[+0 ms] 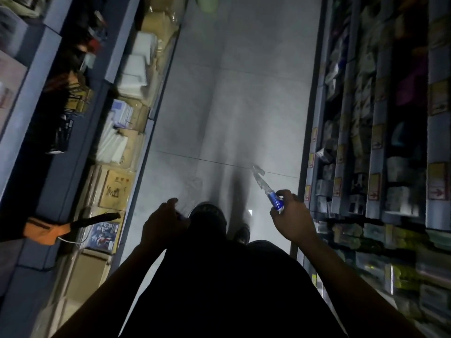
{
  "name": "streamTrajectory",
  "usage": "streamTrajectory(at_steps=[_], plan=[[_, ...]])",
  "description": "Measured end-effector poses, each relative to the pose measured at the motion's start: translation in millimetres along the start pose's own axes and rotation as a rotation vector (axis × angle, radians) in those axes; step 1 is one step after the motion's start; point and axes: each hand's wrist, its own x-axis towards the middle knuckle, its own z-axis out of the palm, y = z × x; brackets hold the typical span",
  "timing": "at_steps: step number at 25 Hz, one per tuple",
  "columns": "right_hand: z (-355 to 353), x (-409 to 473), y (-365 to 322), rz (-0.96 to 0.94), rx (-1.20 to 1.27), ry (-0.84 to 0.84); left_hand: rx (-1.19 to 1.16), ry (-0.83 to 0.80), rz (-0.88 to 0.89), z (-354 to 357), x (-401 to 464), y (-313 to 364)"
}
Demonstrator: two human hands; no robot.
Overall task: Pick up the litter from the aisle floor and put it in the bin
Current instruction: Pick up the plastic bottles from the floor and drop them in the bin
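Note:
My right hand (291, 217) grips a crushed clear plastic bottle (267, 189) by its blue label, the bottle's neck pointing up and away over the grey aisle floor (219, 106). My left hand (163, 222) is curled around something small and dark, with a faint clear plastic wrapper (192, 189) showing just beyond its fingers; what it holds is blurred. A pale green rounded thing (207, 3), perhaps the bin, shows at the far end of the aisle, cut off by the frame's top.
Shelves line both sides: cardboard boxes and white packs (127, 132) on the left, small packaged goods with yellow price tags (375, 142) on the right. An orange bag (46, 230) hangs at the left. My shoes (207, 213) stand on the floor.

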Motion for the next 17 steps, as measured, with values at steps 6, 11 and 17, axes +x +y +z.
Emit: streamTrajectory(at_steps=[6,11,17], plan=[[-42.8,126.7,-77.2,-0.111,-0.011,0.012,-0.096,0.071,-0.121,-45.2,63.6,9.5],[-79.6,222.4,-127.2,-0.066,-0.022,0.040,-0.098,0.108,-0.091,-120.4,171.5,58.0],[-133.7,302.0,-133.0,0.097,-0.048,0.152,-0.034,0.127,0.134,-221.4,306.6,166.1]])
